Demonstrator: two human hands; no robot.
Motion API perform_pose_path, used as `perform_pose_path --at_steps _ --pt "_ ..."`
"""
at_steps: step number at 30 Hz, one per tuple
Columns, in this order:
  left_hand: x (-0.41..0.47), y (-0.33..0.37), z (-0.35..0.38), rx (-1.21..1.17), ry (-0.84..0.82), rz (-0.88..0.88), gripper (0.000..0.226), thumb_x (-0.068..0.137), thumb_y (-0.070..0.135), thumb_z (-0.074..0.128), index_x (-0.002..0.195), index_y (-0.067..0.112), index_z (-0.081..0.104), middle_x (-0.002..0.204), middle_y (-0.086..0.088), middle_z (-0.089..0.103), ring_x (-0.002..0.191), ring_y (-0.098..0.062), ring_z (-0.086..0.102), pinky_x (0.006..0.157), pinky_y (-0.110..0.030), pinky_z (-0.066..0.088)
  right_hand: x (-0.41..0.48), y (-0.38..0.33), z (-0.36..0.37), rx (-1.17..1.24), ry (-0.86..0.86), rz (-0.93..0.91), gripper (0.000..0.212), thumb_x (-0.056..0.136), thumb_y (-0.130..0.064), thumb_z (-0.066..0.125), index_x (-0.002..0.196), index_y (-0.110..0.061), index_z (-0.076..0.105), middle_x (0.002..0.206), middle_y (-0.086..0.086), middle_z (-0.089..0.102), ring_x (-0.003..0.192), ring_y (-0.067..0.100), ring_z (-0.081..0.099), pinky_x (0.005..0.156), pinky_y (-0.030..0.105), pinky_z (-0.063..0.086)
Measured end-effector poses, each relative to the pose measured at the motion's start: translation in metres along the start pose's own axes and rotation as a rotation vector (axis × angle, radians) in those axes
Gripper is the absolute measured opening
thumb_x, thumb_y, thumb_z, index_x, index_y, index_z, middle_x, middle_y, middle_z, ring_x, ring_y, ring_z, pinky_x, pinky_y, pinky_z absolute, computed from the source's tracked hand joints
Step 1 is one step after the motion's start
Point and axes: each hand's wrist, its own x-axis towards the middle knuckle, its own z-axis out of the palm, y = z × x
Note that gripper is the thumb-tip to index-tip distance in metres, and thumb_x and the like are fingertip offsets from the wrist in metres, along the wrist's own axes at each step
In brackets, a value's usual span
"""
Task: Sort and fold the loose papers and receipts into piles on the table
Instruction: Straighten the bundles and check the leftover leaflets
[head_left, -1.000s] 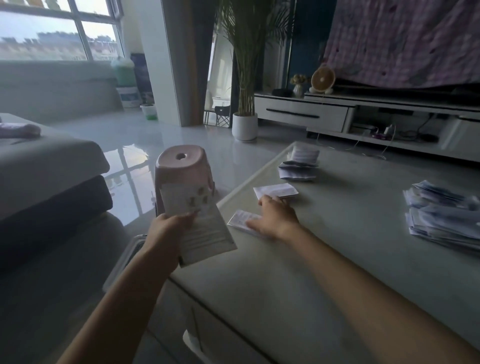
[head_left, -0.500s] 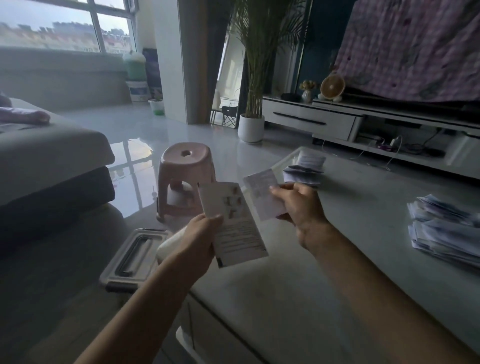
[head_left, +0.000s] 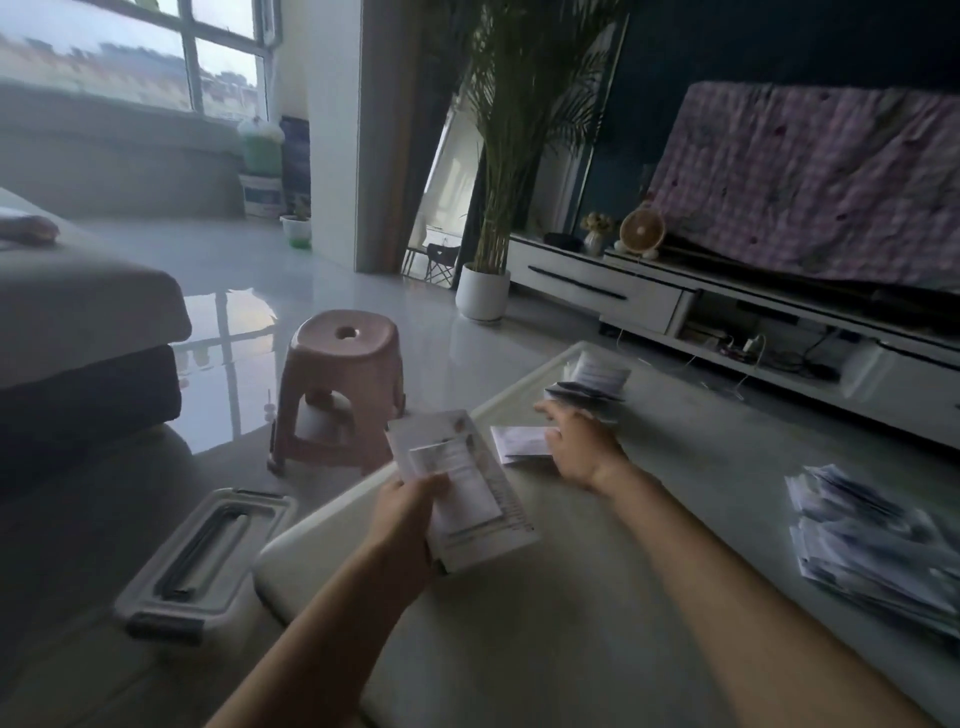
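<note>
Head view: the left hand (head_left: 410, 512) hangs over the near left corner of the table (head_left: 571, 613), thumb and fingers pinching 2 papers together at their lower left edge: a long leaflet (head_left: 498, 525) with a smaller receipt (head_left: 460, 480) lying on top of it. Both are tilted and held clear of the tabletop.

The right hand (head_left: 584, 449) reaches out low over the table toward the left edge. It is blurred, but its fingers look stretched out and loose, with nothing gripped. It is just beside a folded slip (head_left: 519, 441) lying flat on the table; whether it touches the slip I cannot tell.

Past that hand, at the far left corner, sits a small pile of folded papers (head_left: 592, 376). Along the right edge lies a thick loose stack (head_left: 872, 540).

On the floor left of the table stand a pink stool (head_left: 340, 384) and a plastic box lid (head_left: 202, 561).
</note>
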Motion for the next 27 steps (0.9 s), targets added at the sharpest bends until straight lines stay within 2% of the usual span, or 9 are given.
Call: perform_pose_path --at_steps 5,7,9,12,15,18,21,24,27 --pt "0.010 0.003 0.002 -0.002 -0.052 0.010 0.010 0.093 0.004 0.045 0.086 0.010 0.051 0.086 -0.018 0.056 0.074 -0.030 0.055 0.059 -0.036 0.045 0.037 0.001 0.003 -0.166 -0.255 0.008 0.068 0.092 -0.019 0.048 0.150 -0.017 0.012 0.154 0.013 0.022 0.141 0.028 0.023 0.112 0.030 0.021" --pt "0.013 0.004 0.002 0.003 -0.063 0.027 0.011 0.092 0.003 0.046 0.085 0.009 0.051 0.082 -0.016 0.056 0.072 -0.029 0.055 0.058 -0.035 0.045 0.042 0.003 0.002 -0.173 -0.308 0.057 0.071 0.089 -0.029 0.056 0.147 -0.013 0.020 0.151 0.014 0.027 0.138 0.030 0.029 0.112 0.035 0.027" --pt "0.015 0.004 0.001 0.018 -0.080 0.032 0.009 0.092 0.004 0.047 0.087 0.009 0.053 0.085 -0.017 0.058 0.075 -0.029 0.057 0.057 -0.037 0.045 0.040 0.010 0.001 -0.112 -0.325 0.096 0.062 0.083 -0.034 0.064 0.135 -0.011 0.042 0.139 0.012 0.043 0.128 0.028 0.042 0.105 0.036 0.036" --pt "0.021 0.004 -0.006 0.005 -0.102 0.051 0.016 0.091 0.007 0.051 0.107 0.006 0.056 0.101 -0.019 0.061 0.090 -0.033 0.059 0.065 -0.041 0.049 0.026 0.013 -0.005 0.112 -0.163 0.118 0.014 0.079 -0.019 0.068 0.088 -0.012 0.060 0.091 0.007 0.061 0.094 0.024 0.058 0.083 0.038 0.048" --pt "0.025 0.006 -0.011 -0.031 -0.146 0.067 0.026 0.091 0.010 0.052 0.116 0.004 0.055 0.110 -0.020 0.061 0.097 -0.033 0.059 0.071 -0.041 0.050 0.005 0.002 -0.026 0.633 0.095 0.152 0.013 0.087 -0.008 0.061 0.098 -0.001 0.060 0.089 0.011 0.061 0.083 0.022 0.057 0.065 0.026 0.047" --pt "0.024 0.009 -0.013 -0.083 -0.208 0.057 0.028 0.091 0.014 0.051 0.117 0.004 0.056 0.112 -0.021 0.062 0.099 -0.034 0.060 0.075 -0.042 0.051 -0.020 -0.019 -0.048 1.035 -0.002 0.078 0.018 0.089 -0.009 0.058 0.107 -0.004 0.056 0.100 0.011 0.064 0.087 0.023 0.062 0.071 0.031 0.053" --pt "0.020 0.009 -0.010 -0.141 -0.310 0.006 0.026 0.092 0.019 0.048 0.112 0.005 0.058 0.106 -0.019 0.066 0.097 -0.033 0.062 0.083 -0.045 0.049 -0.035 -0.034 -0.041 0.787 0.024 0.010 0.018 0.089 -0.012 0.059 0.106 -0.006 0.056 0.102 0.010 0.065 0.093 0.023 0.064 0.076 0.034 0.054" --pt "0.017 0.007 -0.009 -0.205 -0.396 -0.033 0.029 0.092 0.024 0.045 0.111 0.007 0.060 0.100 -0.017 0.070 0.090 -0.030 0.067 0.082 -0.044 0.050 -0.042 -0.038 -0.029 0.658 0.148 -0.007 0.009 0.090 -0.014 0.058 0.097 -0.012 0.053 0.093 0.003 0.062 0.084 0.014 0.061 0.070 0.026 0.055" --pt "0.013 0.006 -0.009 -0.232 -0.451 -0.027 0.028 0.086 0.024 0.049 0.105 0.007 0.059 0.088 -0.015 0.072 0.077 -0.027 0.070 0.069 -0.041 0.055 -0.046 -0.040 -0.024 0.629 0.246 -0.004 0.010 0.090 -0.012 0.058 0.098 -0.013 0.052 0.088 -0.002 0.059 0.079 0.010 0.058 0.060 0.014 0.047"
